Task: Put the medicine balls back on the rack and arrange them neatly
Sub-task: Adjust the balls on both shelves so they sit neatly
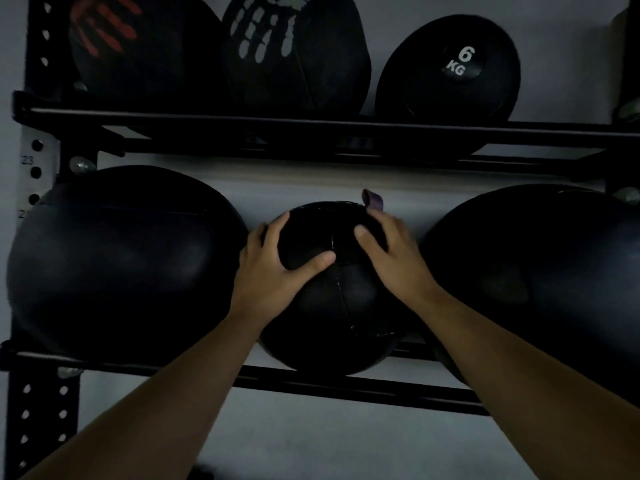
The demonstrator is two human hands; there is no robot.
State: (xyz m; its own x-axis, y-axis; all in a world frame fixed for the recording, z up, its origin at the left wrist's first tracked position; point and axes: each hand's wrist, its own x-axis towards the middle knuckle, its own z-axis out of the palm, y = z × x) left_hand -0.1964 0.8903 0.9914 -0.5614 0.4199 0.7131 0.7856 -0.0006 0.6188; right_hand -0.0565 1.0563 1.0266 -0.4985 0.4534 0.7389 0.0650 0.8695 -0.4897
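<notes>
Both hands are on the small medicine ball [332, 289] sitting in the middle of the lower shelf: left hand [273, 271] spread over its upper left with the thumb across the front seam, right hand [391, 258] cupped on the upper right, fingers wide. My worry here is that the ball only rests on the two rails [346, 384] and is smaller than its neighbours, so if the hands let go before it's settled it could roll forward off the front rail or drop through the gap. It sits between the big ball on the left [117, 261] and the big ball on the right [540, 278], close to both, though I can't tell if they touch. The upper shelf [311, 128] holds three more: the red-handprint ball [138, 46], the white-handprint ball [294, 53] and the 6 KG ball [450, 69], which sits apart from the other two.
</notes>
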